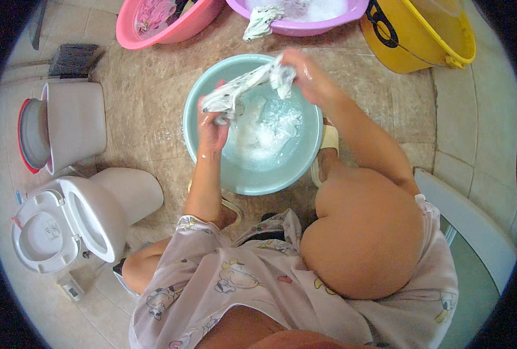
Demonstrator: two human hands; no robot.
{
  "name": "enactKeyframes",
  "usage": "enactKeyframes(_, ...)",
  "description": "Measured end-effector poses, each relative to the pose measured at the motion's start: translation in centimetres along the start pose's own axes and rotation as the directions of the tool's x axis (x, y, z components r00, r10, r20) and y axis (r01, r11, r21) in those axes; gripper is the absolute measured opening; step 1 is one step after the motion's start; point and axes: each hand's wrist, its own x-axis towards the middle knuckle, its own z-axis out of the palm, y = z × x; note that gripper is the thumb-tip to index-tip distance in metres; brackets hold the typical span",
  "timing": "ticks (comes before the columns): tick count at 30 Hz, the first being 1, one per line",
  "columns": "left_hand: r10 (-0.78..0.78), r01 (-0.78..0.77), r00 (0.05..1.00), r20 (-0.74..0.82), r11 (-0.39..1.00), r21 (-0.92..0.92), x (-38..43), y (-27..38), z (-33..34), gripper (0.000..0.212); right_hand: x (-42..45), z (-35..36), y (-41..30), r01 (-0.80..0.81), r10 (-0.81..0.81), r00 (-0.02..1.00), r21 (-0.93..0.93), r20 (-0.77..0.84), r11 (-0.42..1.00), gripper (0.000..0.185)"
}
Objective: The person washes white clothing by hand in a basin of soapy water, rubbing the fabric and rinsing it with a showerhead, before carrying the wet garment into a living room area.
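Observation:
Between my two hands a wet white cloth with a dark and green print is stretched and bunched, above a light-blue plastic basin. My left hand grips its lower left end over the basin's left side. At the upper right rim, my right hand is closed on the other end, and part of the cloth hangs down beside the fingers. Water with some suds fills the basin's bottom. Something pale and crumpled, perhaps fabric, lies in that water; the splashing blurs it.
Beyond the basin stand a pink tub with clothes, a purple tub of suds with a cloth over its rim, and a yellow bucket. A toilet, a bin and a broom head line the left.

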Motion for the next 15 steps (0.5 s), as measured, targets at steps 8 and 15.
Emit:
enactKeyframes(8,0.007,0.052,0.97,0.244,0.971,-0.234,-1.5,0.2,4.8,0.03,-0.6,3.7,7.4,-0.522,0.51,0.839,0.538,0.188,0.661,0.036)
enactKeyframes(15,0.061,-0.066,0.997,-0.053,0.993,-0.101,-0.5,-1.4,1.2,0.049,-1.9,4.5,5.0,-0.342,0.305,0.94,0.474,0.155,0.811,0.031)
